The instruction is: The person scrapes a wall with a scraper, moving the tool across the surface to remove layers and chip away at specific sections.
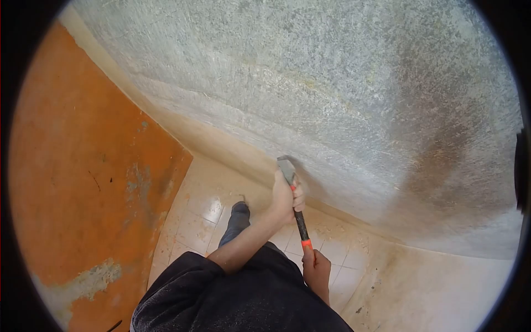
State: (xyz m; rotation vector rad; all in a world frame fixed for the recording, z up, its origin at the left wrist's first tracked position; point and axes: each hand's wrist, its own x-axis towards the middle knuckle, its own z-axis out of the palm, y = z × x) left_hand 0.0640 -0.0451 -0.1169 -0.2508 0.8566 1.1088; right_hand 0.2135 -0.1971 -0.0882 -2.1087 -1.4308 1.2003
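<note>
I hold a long-handled scraper with a black and red-orange handle in both hands. Its grey metal head is at the lower part of the grey, scratched wall; whether the blade edge touches cannot be made out. My left hand is wrapped round the upper shaft, just below the head. Lower down, my right hand is closed round the handle end, next to a red-orange band.
An orange wall with patches of worn paint stands on the left. Below lies a light tiled floor with scattered bits of debris. My shoe is on the tiles near the wall's foot. A dark object shows at the right edge.
</note>
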